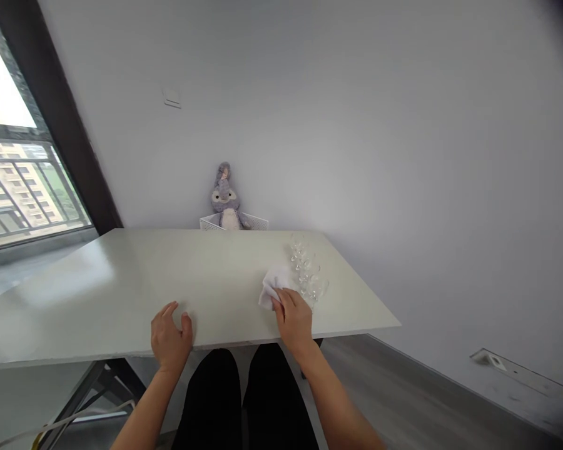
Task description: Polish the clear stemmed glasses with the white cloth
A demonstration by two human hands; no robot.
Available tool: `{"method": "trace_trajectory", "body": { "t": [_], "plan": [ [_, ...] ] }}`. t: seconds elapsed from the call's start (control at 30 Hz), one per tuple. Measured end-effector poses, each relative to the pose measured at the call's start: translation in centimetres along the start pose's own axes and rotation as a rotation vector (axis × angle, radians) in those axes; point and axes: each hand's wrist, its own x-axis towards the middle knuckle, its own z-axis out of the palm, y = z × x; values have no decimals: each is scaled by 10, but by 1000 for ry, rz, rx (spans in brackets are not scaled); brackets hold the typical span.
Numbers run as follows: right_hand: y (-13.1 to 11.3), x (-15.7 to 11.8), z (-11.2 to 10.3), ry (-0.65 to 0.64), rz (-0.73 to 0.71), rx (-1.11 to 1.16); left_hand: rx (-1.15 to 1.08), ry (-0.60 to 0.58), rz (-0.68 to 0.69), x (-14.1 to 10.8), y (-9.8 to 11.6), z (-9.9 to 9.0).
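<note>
A white cloth (271, 286) is pinched in the fingers of my right hand (294, 319), bunched against the tabletop. Just beyond that hand, several clear stemmed glasses (314, 286) stand close together in a row running away from me; their outlines are faint against the pale surface. My left hand (170, 334) rests at the near edge of the white table (206, 269), holding nothing, with thumb and fingers apart.
Behind the far table edge, a grey plush rabbit (225, 199) sits in a white basket (257, 223) against the wall. A window (23, 175) is at the left. A cable (84, 412) hangs below the table, near a dark table leg (82, 394).
</note>
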Motion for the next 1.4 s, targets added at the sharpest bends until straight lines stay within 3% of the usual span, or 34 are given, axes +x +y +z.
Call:
{"method": "trace_trajectory", "body": {
  "t": [0.1,0.17,0.27,0.33,0.4,0.47,0.57,0.67,0.73,0.87,0.97,1.07,1.13,1.23,1.3,1.37,1.4],
  "plan": [
    [-2,-7,-8,-71,152,245,-22,0,-9,1,2,0],
    [-2,-17,-26,8,317,372,-22,1,-14,1,4,-1],
    [9,-33,-65,379,484,328,-12,-8,-12,2,3,-2],
    [26,-38,-89,627,466,142,1,-17,-14,3,3,-3],
    [51,-35,-106,721,373,-63,17,-18,-36,4,5,-2],
    [83,-26,-113,660,269,-204,18,-5,-52,3,12,1],
    [130,-14,-109,401,196,-316,-49,-24,0,-6,36,10],
    [158,-12,-97,70,199,-410,-167,-146,115,-22,74,23],
    [161,-17,-86,-8,218,-417,-224,-294,177,-33,102,34],
    [146,-32,-58,-25,364,-70,-377,-622,223,-44,161,59],
    [136,-39,-34,-127,519,234,-451,-883,28,-44,197,77],
    [128,-46,-19,-134,573,312,-498,-1068,-143,-44,221,93],
    [122,-51,-17,-84,555,235,-524,-1106,-175,-47,228,101],
    [112,-57,-30,-50,495,49,-502,-1090,-194,-53,231,110],
    [108,-55,-51,-37,396,-103,-488,-1074,-200,-55,232,112],
    [108,-49,-83,81,276,-283,-487,-1076,-213,-55,234,113],
    [109,-44,-100,204,234,-373,-487,-1082,-222,-55,235,113]
  ]
}}
